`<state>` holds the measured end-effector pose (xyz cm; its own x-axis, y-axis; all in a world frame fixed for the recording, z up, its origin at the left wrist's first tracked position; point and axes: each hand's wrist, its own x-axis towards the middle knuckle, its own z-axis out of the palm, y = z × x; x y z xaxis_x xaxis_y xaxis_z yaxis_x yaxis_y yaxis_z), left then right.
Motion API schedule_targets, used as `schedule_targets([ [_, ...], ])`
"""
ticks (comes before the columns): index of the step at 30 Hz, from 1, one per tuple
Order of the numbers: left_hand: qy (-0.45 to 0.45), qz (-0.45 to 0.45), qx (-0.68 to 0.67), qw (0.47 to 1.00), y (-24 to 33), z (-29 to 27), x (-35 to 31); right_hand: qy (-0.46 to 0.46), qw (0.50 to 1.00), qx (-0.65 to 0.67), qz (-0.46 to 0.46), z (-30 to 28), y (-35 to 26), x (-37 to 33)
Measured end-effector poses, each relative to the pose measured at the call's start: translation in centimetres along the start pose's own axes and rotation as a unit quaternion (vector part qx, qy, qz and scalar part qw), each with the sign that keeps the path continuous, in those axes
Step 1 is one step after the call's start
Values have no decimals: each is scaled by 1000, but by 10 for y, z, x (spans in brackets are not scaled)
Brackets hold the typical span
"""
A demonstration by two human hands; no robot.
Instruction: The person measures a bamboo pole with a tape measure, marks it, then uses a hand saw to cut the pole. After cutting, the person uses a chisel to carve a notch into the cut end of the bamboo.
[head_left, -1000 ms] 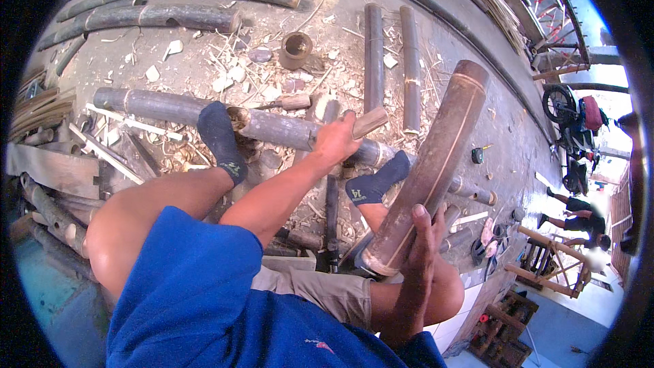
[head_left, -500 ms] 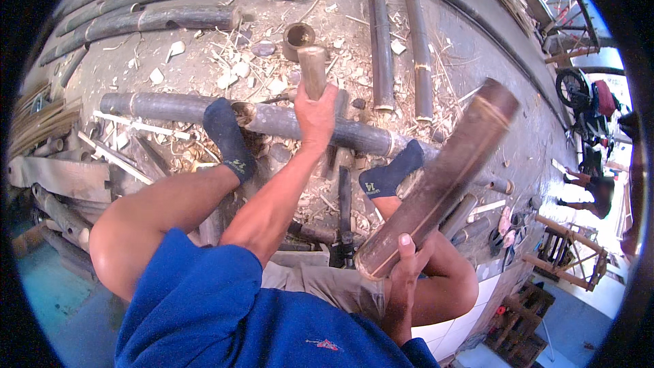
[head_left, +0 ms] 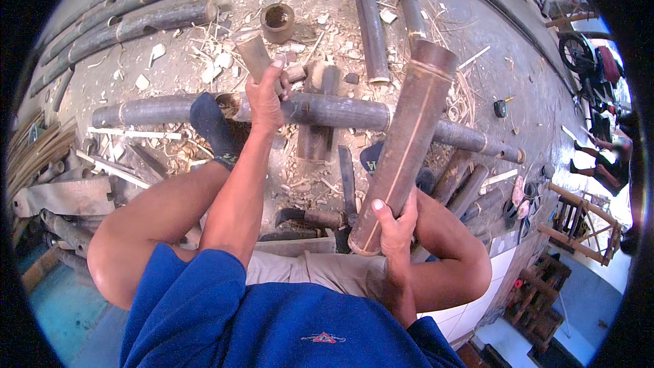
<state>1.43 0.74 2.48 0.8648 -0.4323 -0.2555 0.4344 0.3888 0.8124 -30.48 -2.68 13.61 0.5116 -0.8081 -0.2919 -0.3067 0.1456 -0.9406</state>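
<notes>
My left hand (head_left: 266,99) is closed around a short, pale brown wooden cylinder (head_left: 252,53), whose flat end points up and away. Under it runs a long dark bamboo pole (head_left: 340,112) with an opening cut in its upper side near my left foot. In my right hand (head_left: 396,225) is a thick brown bamboo tube (head_left: 409,136), gripped near its lower end with the thumb along its side. The tube slants up and to the right, its darker far end above the pole. A small wooden piece (head_left: 294,73) shows beside my left fingers; whether I touch it cannot be told.
Wood chips (head_left: 221,61) litter the floor. A short hollow ring (head_left: 278,24) stands ahead, two bamboo lengths (head_left: 369,20) lie right of it, and longer poles (head_left: 163,19) at far left. A dark-handled tool (head_left: 306,217) lies between my legs. Another person (head_left: 606,163) sits at far right.
The bamboo tube has swung to the left and stands steeper in the view. My left hand has shifted left with the wooden cylinder, which now tips leftward. The whole view has moved slightly.
</notes>
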Motion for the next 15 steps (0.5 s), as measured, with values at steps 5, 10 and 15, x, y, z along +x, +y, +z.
schedule_targets([
  [5,14,3,13,1000,-8,7,-3,-8,999,-45,-24,7,-5,1],
  [10,13,10,18,1000,-11,3,-2,-13,998,-63,-15,10,-10,1],
  [15,14,6,25,1000,-12,4,-2,-20,996,-88,-12,12,-7,0],
])
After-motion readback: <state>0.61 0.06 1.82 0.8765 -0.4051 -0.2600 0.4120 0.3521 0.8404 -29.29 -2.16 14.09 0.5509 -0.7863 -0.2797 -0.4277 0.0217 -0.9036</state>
